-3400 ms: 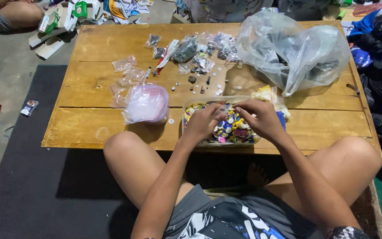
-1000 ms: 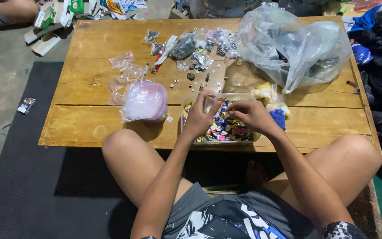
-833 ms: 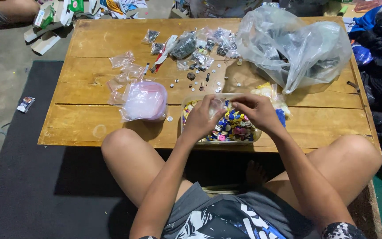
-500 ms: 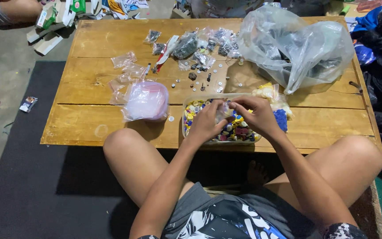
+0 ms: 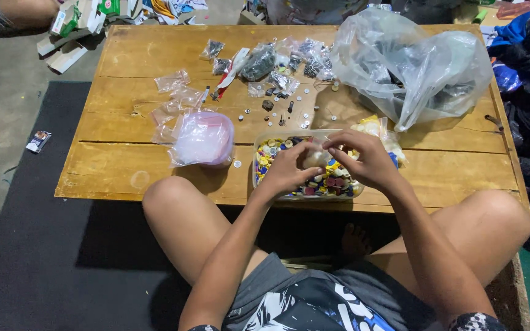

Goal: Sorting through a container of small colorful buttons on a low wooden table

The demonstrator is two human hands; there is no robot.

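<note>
A clear plastic tub (image 5: 257, 178) full of small coloured round pieces sits at the near edge of a low wooden table (image 5: 124, 165). Both hands hover over the tub, fingertips close together. My left hand (image 5: 286, 170) and my right hand (image 5: 363, 160) pinch a small clear plastic bag (image 5: 315, 156) between them, just above the coloured pieces. Whether anything is inside the little bag is too small to tell.
A pink-tinted bag (image 5: 202, 139) lies left of the tub. Several small zip bags (image 5: 173, 79), loose small parts (image 5: 277, 104) and a red-and-white tool (image 5: 228, 68) are scattered mid-table. A large clear plastic sack (image 5: 412, 67) sits at the back right. Bare knees flank the table edge.
Both hands dipped a little lower over the tub and drew closer together, still working the small clear bag. Nothing else on the table moved.
</note>
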